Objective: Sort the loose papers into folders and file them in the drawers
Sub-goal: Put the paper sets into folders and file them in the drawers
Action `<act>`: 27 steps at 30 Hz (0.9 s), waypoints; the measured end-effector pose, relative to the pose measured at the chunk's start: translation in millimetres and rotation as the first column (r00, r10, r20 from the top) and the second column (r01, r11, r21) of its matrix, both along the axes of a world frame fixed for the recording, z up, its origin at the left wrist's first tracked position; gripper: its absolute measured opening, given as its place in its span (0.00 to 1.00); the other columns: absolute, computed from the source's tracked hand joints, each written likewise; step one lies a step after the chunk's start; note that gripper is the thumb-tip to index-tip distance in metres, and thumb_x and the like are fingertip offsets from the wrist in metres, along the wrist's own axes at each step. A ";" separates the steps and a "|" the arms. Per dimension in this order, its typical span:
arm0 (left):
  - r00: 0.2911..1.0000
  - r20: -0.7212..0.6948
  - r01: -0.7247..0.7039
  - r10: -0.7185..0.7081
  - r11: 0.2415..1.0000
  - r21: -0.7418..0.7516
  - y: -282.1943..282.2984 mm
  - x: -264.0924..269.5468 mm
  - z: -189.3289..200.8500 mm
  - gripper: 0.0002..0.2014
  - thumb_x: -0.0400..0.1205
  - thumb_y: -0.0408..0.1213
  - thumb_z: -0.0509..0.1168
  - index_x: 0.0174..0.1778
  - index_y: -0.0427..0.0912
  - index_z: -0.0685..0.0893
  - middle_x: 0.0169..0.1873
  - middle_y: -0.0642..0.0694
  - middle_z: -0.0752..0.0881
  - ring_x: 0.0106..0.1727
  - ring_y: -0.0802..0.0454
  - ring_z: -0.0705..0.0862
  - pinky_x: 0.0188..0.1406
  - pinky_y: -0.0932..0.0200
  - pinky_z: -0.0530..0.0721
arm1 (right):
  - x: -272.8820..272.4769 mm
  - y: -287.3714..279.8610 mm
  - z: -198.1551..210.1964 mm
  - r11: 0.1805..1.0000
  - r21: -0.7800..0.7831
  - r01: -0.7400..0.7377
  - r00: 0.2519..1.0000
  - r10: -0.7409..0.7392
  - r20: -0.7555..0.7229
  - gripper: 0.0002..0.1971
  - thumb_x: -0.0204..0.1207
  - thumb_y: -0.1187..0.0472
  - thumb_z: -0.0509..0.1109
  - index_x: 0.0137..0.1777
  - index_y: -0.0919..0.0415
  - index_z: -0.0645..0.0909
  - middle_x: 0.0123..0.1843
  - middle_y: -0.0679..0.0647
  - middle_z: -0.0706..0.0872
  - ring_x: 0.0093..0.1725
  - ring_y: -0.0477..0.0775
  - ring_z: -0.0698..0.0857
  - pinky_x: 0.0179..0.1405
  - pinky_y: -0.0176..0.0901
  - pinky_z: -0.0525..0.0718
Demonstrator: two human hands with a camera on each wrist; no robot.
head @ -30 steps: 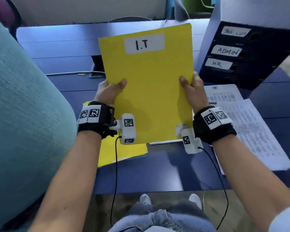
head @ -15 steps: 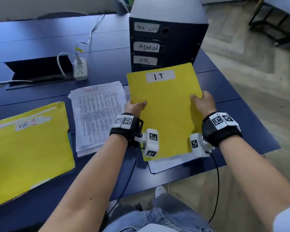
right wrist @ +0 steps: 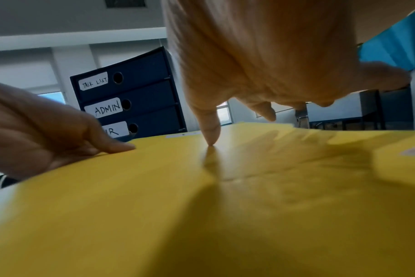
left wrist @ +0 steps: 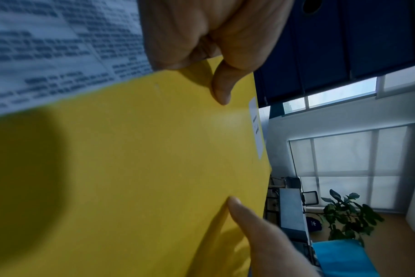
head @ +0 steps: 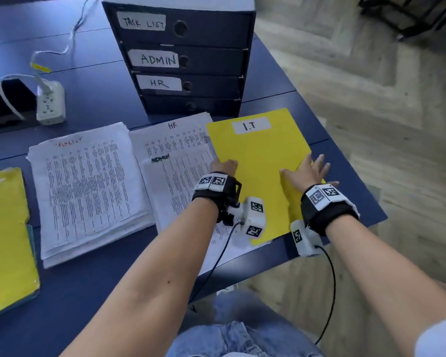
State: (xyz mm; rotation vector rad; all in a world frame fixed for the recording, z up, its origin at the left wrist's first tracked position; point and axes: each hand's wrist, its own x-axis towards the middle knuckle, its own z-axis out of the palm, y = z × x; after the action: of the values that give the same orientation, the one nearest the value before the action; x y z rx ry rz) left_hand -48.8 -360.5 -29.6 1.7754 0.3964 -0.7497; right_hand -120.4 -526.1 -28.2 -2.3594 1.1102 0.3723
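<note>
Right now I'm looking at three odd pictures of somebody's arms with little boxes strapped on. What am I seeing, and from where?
No machine here: a person with cameras strapped to the head and both wrists. The wide picture looks down from the head; the other two look along each hand.

On the blue table stand labelled drawers, with stacks of printed papers in front and a yellow folder at the left edge.

The left hand pinches the side of the yellow I.T folder, thumb on top. The right hand lies on it with spread fingers, the thumb tip pressing down.
</note>
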 end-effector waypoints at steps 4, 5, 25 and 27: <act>0.994 0.003 0.112 -0.112 0.994 0.017 -25.0 1.2 0.1 0.21 0.85 0.32 0.56 0.72 0.26 0.69 0.72 0.32 0.73 0.72 0.39 0.74 0.29 0.71 0.68 | 11.3 5.8 -5.8 0.985 0.083 -0.154 0.987 0.156 -0.022 0.39 0.79 0.45 0.63 0.83 0.53 0.46 0.84 0.59 0.39 0.82 0.68 0.43 0.77 0.70 0.49; 0.990 -0.009 0.143 -0.143 0.990 0.004 -30.3 3.4 -4.5 0.20 0.86 0.31 0.54 0.73 0.25 0.68 0.72 0.32 0.72 0.72 0.38 0.73 0.30 0.69 0.70 | 14.1 6.6 -8.7 0.974 0.105 -0.199 0.978 0.204 -0.039 0.37 0.80 0.44 0.62 0.83 0.51 0.48 0.84 0.61 0.40 0.81 0.70 0.45 0.79 0.66 0.51; 0.983 0.109 0.142 -0.145 0.989 0.035 -17.0 0.3 29.6 0.22 0.83 0.29 0.51 0.74 0.27 0.63 0.73 0.31 0.68 0.72 0.36 0.70 0.68 0.48 0.72 | 33.5 19.8 -16.2 0.903 -0.007 -0.429 0.872 0.412 -0.265 0.37 0.80 0.44 0.62 0.83 0.47 0.46 0.83 0.66 0.41 0.83 0.63 0.46 0.78 0.65 0.41; 0.985 0.138 0.100 -0.103 0.995 0.024 2.4 3.9 31.7 0.22 0.83 0.29 0.52 0.75 0.30 0.64 0.73 0.34 0.69 0.73 0.37 0.70 0.70 0.49 0.71 | 37.6 29.5 -5.4 0.910 0.013 -0.414 0.891 0.408 -0.198 0.34 0.80 0.48 0.63 0.82 0.50 0.52 0.83 0.67 0.46 0.82 0.65 0.52 0.79 0.63 0.48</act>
State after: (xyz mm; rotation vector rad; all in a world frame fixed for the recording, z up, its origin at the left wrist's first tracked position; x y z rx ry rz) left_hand -44.9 -358.1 2.1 1.8623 0.2207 -0.6902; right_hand -82.9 -496.6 -33.6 -2.6237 0.6854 0.7579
